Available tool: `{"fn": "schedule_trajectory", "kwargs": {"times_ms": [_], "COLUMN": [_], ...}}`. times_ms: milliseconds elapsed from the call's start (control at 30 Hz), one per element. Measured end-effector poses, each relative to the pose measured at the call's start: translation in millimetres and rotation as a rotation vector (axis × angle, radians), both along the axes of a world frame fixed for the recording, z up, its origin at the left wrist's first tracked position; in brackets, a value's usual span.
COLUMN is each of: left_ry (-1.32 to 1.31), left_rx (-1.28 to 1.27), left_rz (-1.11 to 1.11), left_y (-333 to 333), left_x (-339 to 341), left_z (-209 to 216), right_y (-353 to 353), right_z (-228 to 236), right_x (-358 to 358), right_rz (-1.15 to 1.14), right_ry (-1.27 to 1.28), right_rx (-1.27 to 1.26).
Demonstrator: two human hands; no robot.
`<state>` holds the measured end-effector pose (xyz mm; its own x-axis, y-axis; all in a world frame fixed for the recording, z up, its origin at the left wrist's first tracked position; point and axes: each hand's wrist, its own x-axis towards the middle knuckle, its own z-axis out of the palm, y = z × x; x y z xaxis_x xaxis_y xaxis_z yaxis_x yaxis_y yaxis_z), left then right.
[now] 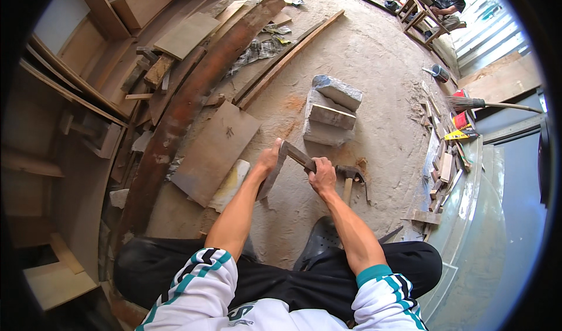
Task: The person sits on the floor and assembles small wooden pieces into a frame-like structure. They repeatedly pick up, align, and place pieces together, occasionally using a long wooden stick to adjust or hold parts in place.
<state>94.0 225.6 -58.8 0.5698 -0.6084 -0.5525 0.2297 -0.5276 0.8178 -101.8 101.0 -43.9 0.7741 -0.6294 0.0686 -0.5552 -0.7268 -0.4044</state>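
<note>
Two wooden pieces meeting at an angle (273, 179) are held in front of me above the floor. My left hand (270, 157) is closed round the piece on the left, near the corner where the two meet. My right hand (322, 176) grips the outer end of the other piece (300, 157). Just right of my right hand a claw hammer (350, 173) lies on the floor, its dark head turned away from me and its pale wooden handle toward me. Beyond my hands stands a grey block (332, 131) with a short wooden strip (332, 116) on it.
A flat board (216, 149) and a long rusty-brown beam (175, 120) lie at the left, beside wooden cabinets (76, 173). Two long strips (293, 59) lie farther off. Wood scraps (445, 170), a broom (468, 103) and a can (439, 72) are at the right. Another person (442, 3) sits far right.
</note>
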Motion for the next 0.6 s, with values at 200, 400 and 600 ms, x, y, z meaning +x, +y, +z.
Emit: {"fn": "schedule_trajectory", "kwargs": {"times_ms": [200,400,600], "left_ry": [-0.223,-0.326,-0.426], "left_rx": [0.065,0.171,-0.032], "left_rz": [-0.014,0.047,0.257], "left_y": [0,-2,1], "left_x": [7,18,30], "left_z": [2,4,-21], "right_y": [-4,-23,-15], "right_z": [-2,-18,-12], "right_x": [-2,-27,-39], "right_rz": [0.018,0.007,0.104], "right_ry": [0.017,-0.086,0.019], "right_rx": [0.033,0.135,0.080]}}
